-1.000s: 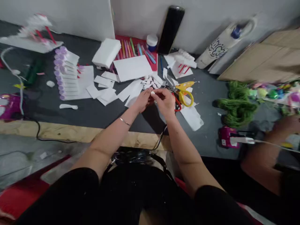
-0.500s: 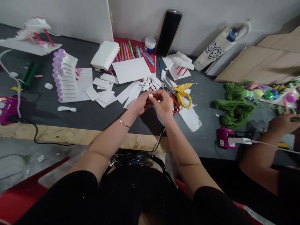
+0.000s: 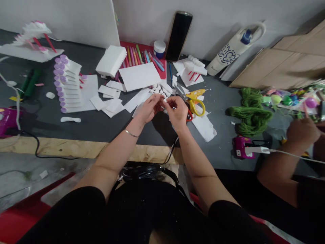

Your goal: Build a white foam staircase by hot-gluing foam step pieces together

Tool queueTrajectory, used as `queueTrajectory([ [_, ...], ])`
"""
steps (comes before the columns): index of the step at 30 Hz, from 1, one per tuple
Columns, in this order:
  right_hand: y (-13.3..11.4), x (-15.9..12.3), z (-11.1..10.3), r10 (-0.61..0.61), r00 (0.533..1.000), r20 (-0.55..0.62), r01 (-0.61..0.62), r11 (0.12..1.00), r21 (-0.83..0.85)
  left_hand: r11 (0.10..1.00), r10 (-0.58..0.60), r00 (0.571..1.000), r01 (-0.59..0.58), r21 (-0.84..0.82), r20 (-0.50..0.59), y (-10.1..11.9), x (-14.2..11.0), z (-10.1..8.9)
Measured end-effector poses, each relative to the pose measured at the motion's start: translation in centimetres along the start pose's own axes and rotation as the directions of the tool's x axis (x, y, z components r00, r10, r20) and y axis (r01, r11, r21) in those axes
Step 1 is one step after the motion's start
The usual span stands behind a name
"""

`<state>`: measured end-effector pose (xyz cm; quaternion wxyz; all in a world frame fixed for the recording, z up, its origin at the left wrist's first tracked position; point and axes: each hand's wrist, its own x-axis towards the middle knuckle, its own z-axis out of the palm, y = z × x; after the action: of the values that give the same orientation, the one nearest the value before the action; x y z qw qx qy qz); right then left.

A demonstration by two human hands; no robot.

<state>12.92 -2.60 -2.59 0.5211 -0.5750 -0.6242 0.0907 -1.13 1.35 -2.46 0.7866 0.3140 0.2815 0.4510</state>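
Observation:
Over the dark table, my left hand (image 3: 149, 109) and my right hand (image 3: 178, 113) meet with fingertips pinched together. Between them is a small white piece (image 3: 165, 100), mostly covered by the fingers; its material is hard to make out. Just beyond the fingertips lies a heap of small white rolled bits (image 3: 157, 89). Yellow-handled scissors (image 3: 196, 105) rest to the right of my right hand, their blades pointing up and left. A red handle (image 3: 189, 116) shows partly behind that hand. White cut strips (image 3: 135, 100) lie left of the heap.
On the left stands a white stepped model with purple discs (image 3: 69, 86). Behind are markers (image 3: 137, 56), a small jar (image 3: 159, 49), a leaning phone (image 3: 179, 35) and a bottle (image 3: 224, 54). Green yarn (image 3: 251, 117) lies right, near a power adapter (image 3: 242, 148) and another person's hand (image 3: 301, 134).
My fingers have shifted slightly around the small white piece, and my left fingers have straightened a little. The other person's hand has moved in the right of the view. The camera has turned slightly.

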Motion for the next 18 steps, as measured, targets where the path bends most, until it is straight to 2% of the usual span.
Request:
queueTrajectory([
  [3, 0.4, -0.1, 0.2, -0.082, 0.996, -0.026, 0.081, 0.996, -0.039, 0.995, -0.012, 0.998, 0.006, 0.098, 0.057, 0.1, -0.1, -0.3],
  [8, 0.7, -0.2, 0.6, -0.158, 0.987, -0.006, 0.157, 0.986, -0.061, 0.987, 0.014, 0.998, -0.023, 0.159, 0.055, 0.0, 0.1, -0.7],
  [13, 1.1, -0.2, 0.6, -0.105, 0.992, 0.074, 0.109, 0.993, -0.049, 0.990, -0.020, 1.000, 0.017, 0.138, 0.019, 0.1, 0.3, -1.2],
  [18, 1.1, -0.1, 0.3, -0.094, 0.988, 0.119, 0.098, 0.995, -0.029, 0.988, -0.059, 0.997, 0.053, 0.144, 0.040, 0.4, 0.1, -1.4],
])
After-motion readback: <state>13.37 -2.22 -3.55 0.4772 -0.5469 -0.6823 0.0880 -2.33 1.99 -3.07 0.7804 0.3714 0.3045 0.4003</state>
